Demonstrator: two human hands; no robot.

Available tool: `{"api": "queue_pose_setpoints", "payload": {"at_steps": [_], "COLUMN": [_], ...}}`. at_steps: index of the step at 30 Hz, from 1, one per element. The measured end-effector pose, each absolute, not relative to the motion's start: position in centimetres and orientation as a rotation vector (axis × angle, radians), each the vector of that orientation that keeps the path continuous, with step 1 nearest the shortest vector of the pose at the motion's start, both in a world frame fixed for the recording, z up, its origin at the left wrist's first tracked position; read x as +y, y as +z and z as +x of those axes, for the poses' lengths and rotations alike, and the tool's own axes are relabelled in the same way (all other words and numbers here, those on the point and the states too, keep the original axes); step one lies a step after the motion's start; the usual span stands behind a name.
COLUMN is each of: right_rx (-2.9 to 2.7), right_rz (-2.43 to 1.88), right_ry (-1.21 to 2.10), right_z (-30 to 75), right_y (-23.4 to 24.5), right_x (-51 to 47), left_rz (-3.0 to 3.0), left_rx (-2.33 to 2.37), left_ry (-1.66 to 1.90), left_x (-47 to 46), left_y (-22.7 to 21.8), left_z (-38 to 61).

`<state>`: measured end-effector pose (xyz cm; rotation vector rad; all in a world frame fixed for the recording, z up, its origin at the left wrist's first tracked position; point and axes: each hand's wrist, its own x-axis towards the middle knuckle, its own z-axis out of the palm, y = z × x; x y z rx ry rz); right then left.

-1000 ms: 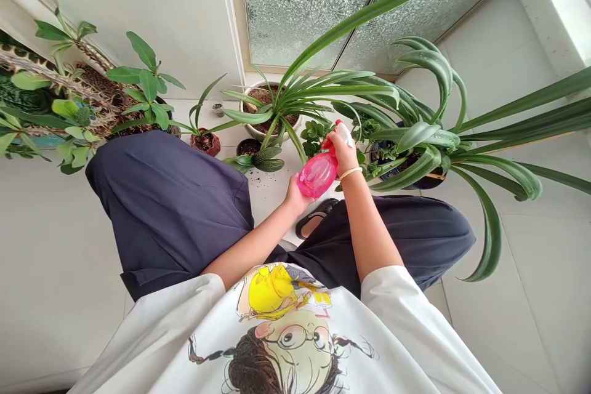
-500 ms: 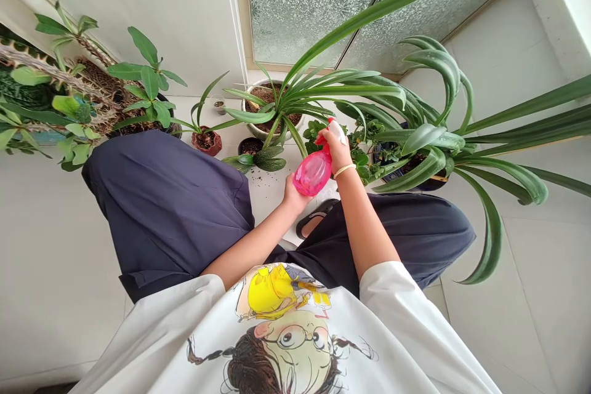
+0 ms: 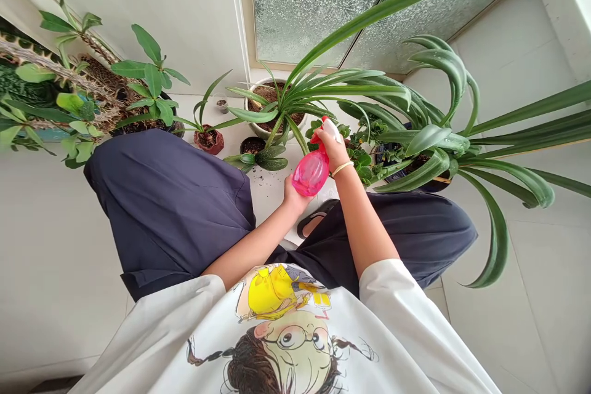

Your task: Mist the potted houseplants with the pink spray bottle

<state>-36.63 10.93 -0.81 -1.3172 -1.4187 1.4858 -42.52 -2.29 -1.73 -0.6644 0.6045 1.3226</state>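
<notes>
A pink spray bottle (image 3: 311, 172) with a white and red spray head is held out over the floor between my knees. My left hand (image 3: 294, 196) cups the bottle's base from below, fingers closed on it. My right hand (image 3: 331, 146), with a thin bracelet at the wrist, is wrapped round the neck and spray head. The nozzle points at a long-leaved plant in a pale round pot (image 3: 272, 112). A small clover-like plant (image 3: 364, 163) sits just beyond my right hand.
Potted plants ring the white tiled floor: a small red pot (image 3: 210, 139), a dark small pot (image 3: 252, 146), a thorny shrub (image 3: 92, 89) at the left, a big strap-leaved plant (image 3: 434, 141) at the right. Frosted glass (image 3: 332, 0) stands behind. A sandal (image 3: 318, 215) shows between my knees.
The bottle and both hands have drifted slightly left and up, closer to the pale pot's leaves. The grip on the bottle is unchanged.
</notes>
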Motion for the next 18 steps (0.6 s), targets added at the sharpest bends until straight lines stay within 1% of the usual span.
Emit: {"api": "queue_pose_setpoints", "payload": {"at_steps": [4,7,12,18], "right_rx": [-1.448,-1.51,-1.701,-1.664], "right_rz": [-1.364,-1.295,-1.174,-1.158], "right_ry": [1.478,1.453,1.441,1.465], "right_z": [-37.2,-37.5,-37.9,-38.3], "right_y": [-0.8,0.0,1.4,2.8], "right_x": [10.8,10.3,9.5,8.8], "left_rz": [-0.66,-0.668,-0.684,-0.668], "left_rx": [0.55,0.561,0.583,0.714], "left_ry": [1.37,1.386,1.472,1.548], "left_x": [-2.2,-2.2,-2.4,-3.0], "left_y": [-2.4,-2.5,-1.8,-0.9], "left_z": [-42.7,-42.8,-42.7,-42.2]}}
